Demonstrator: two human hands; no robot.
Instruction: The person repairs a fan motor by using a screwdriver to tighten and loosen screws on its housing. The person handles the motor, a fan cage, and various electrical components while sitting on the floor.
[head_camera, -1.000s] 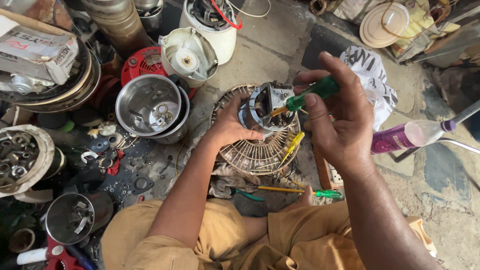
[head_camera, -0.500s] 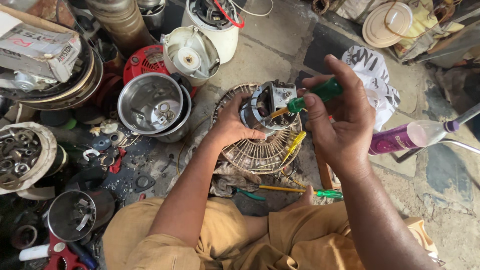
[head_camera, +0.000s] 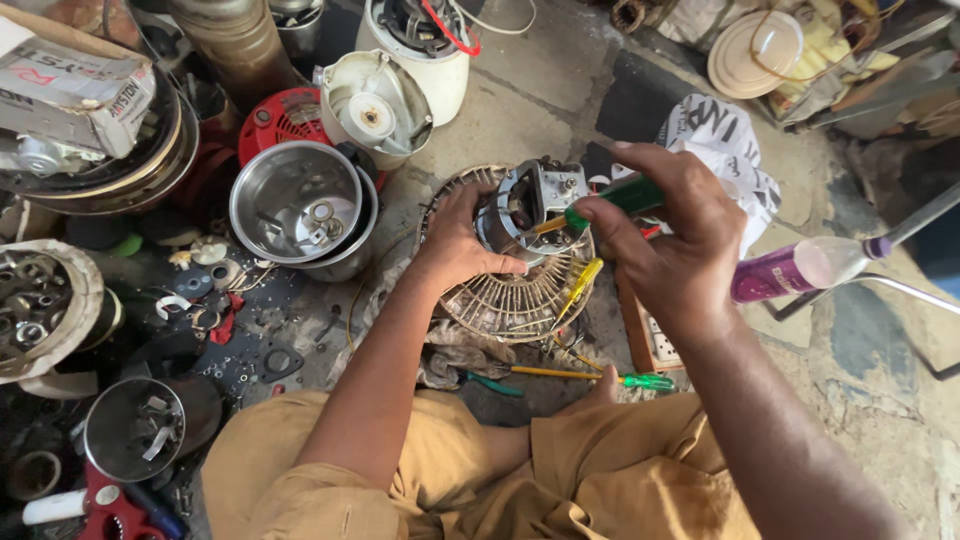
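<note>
Cluttered concrete floor (head_camera: 520, 95), crowded along the left edge with parts and housings, barer toward the upper middle and right. Round wire fan guard (head_camera: 520, 295) near centre, lying flat on the floor, with a metal fan motor (head_camera: 525, 200) sitting on top of it. Just left, a steel bowl (head_camera: 295, 205) holding washers and small rings; farther left, a white-rimmed tub (head_camera: 85, 290) filled with dark metal parts; lower left, a small steel cup (head_camera: 130, 425) with scraps of metal inside. At right, a purple plastic bottle (head_camera: 790, 270) lying on its side. Below the guard, 1 green-handled screwdriver (head_camera: 590, 376) lying flat. Left hand (head_camera: 460, 240) clamped around the motor's left side, fingers curled under. Right hand (head_camera: 670, 240) closed around another green-handled screwdriver (head_camera: 600, 202), wrist bent, tip touching the motor.
</note>
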